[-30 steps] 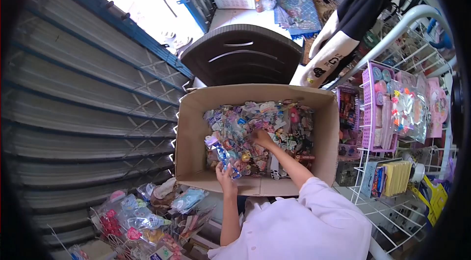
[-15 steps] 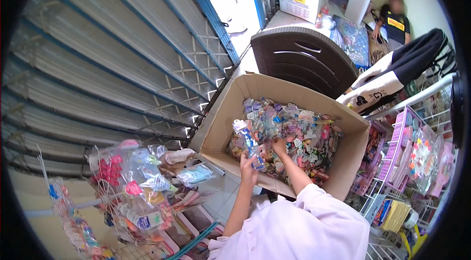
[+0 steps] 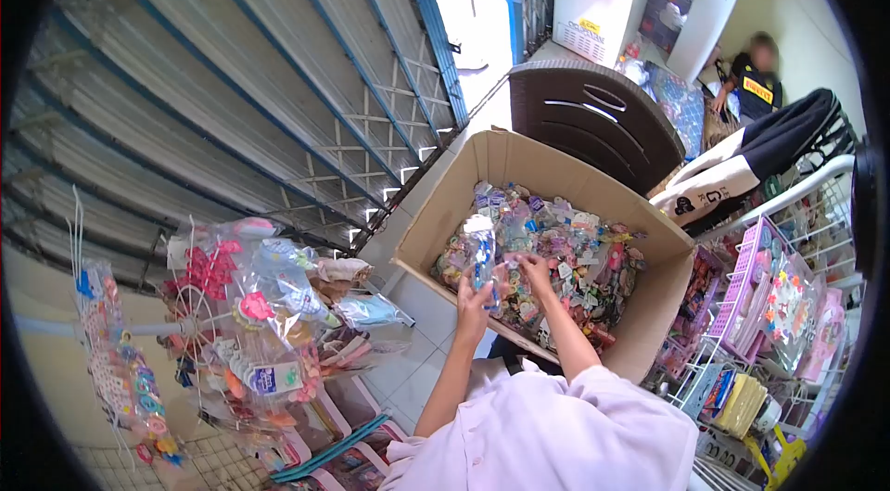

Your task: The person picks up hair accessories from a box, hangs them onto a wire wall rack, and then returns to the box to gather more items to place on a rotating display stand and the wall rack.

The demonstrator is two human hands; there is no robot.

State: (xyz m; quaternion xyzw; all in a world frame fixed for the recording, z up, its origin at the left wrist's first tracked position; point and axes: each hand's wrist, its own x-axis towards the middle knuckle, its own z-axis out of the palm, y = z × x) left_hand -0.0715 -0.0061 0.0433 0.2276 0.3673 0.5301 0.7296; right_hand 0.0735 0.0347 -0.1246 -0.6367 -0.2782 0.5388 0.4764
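Pale tiled floor point(image 3: 413, 369), open brown cardboard box point(image 3: 447, 199). Our left hand point(image 3: 473, 306) grasped a clear-and-blue plastic packet point(image 3: 479, 245); right hand point(image 3: 535, 275) nearby, hold unclear.

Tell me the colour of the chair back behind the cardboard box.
Dark brown; it shows best in the head view.

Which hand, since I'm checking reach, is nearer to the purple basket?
Right. The right hand is over the cardboard box, on the side toward the purple basket; the left hand is farther from it, holding a clear packet.
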